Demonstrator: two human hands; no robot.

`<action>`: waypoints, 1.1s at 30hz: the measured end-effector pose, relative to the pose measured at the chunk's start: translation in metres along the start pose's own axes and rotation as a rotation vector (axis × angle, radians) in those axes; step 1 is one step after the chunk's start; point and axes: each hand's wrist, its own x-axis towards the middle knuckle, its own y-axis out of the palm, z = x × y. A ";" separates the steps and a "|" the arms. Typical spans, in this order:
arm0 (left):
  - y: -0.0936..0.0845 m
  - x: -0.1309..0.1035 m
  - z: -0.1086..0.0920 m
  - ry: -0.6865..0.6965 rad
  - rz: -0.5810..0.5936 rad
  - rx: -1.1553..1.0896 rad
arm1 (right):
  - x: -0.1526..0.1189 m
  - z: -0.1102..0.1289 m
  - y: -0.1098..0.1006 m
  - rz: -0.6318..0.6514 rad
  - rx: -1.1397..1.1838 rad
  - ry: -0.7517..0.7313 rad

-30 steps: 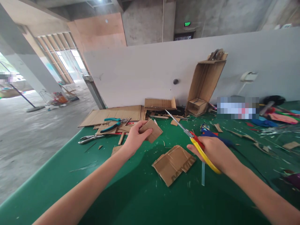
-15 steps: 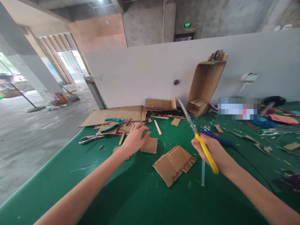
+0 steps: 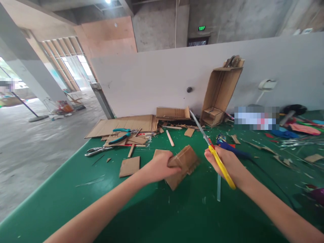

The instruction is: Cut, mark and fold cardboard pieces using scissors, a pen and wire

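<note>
My left hand point(image 3: 162, 166) is closed on the left side of a brown cardboard piece point(image 3: 186, 162), thumb on top; the piece is tilted and a little blurred. Behind that hand, a smaller cardboard piece point(image 3: 160, 153) is partly covered. Another flat cardboard square point(image 3: 130, 166) lies to the left of it. In my right hand point(image 3: 225, 162) are scissors point(image 3: 219, 163) with yellow handles, their blades pointing up and away toward the wall. Beneath this hand a clear strip point(image 3: 219, 189) rests on the green table point(image 3: 192, 216).
Teal-handled pliers point(image 3: 123, 135) lie on cardboard scraps at the back left, near metal scissors-like tool point(image 3: 97, 151). An open cardboard box point(image 3: 221, 91) stands against the white partition point(image 3: 152, 81). A blue glue gun point(image 3: 234, 148) with its cord lies right of my right hand.
My left hand has moved right and down from above the small squares and taken hold of the larger cardboard piece, which is now turned and lifted. The right hand has barely moved.
</note>
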 end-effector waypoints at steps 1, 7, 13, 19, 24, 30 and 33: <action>-0.005 0.005 0.004 -0.024 -0.040 -0.164 | 0.000 0.000 0.000 0.001 0.009 -0.001; -0.020 0.019 0.022 -0.025 -0.261 -1.123 | 0.001 0.006 -0.010 0.088 0.052 -0.043; -0.032 0.021 0.029 0.048 -0.405 -1.215 | -0.005 0.008 -0.014 0.284 0.111 -0.020; -0.041 0.019 0.025 0.101 -0.444 -1.145 | -0.004 0.008 -0.014 0.368 0.071 -0.030; -0.042 0.018 0.029 0.167 -0.427 -0.942 | -0.003 0.002 -0.014 0.403 0.083 -0.050; -0.041 0.018 0.026 0.216 -0.465 -0.787 | -0.004 -0.005 -0.012 0.431 0.239 -0.035; -0.040 0.016 0.024 0.200 -0.489 -0.758 | -0.005 -0.002 -0.014 0.464 0.235 -0.048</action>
